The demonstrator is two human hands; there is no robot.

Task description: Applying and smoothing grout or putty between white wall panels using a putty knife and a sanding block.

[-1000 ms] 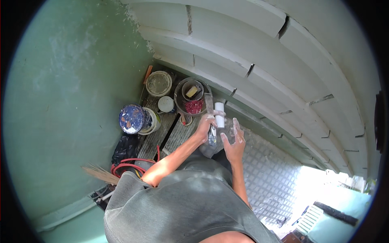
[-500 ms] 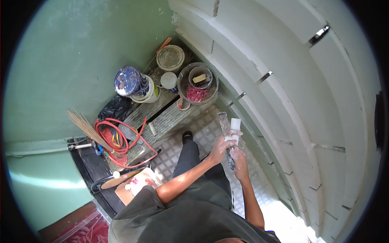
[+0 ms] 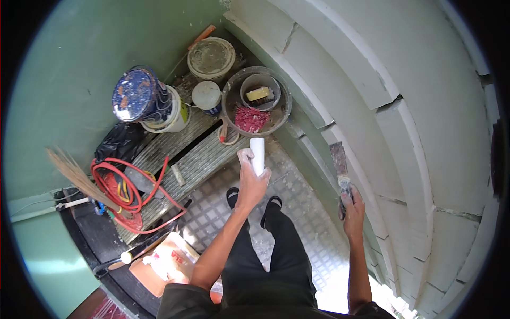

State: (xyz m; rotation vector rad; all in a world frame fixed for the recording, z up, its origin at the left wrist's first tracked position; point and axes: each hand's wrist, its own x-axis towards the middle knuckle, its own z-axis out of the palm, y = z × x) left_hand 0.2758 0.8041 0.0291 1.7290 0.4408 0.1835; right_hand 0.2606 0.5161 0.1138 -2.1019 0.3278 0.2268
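Observation:
My left hand (image 3: 252, 181) is closed round a white piece, smooth and tube-like (image 3: 257, 153), held upright over the tiled floor; its exact kind is unclear. White dust covers the fingers. Off to the right, my right hand (image 3: 353, 211) grips the dark handle of a putty knife (image 3: 338, 159). Its stained blade points up and away from me, close to the pale panelled wall (image 3: 404, 154). The two hands are well apart.
A worn bench (image 3: 199, 154) carries a blue paint bucket (image 3: 134, 95), lidded tubs (image 3: 211, 57), a large round basin (image 3: 232, 111) with a sponge (image 3: 258, 94) inside, a brush and a coiled red hose (image 3: 130, 204). Near my left arm is an open cardboard box (image 3: 149, 274).
My hands have separated: the left moved left with the white piece, the right moved right with the putty knife. Both were together before. My view has also shifted.

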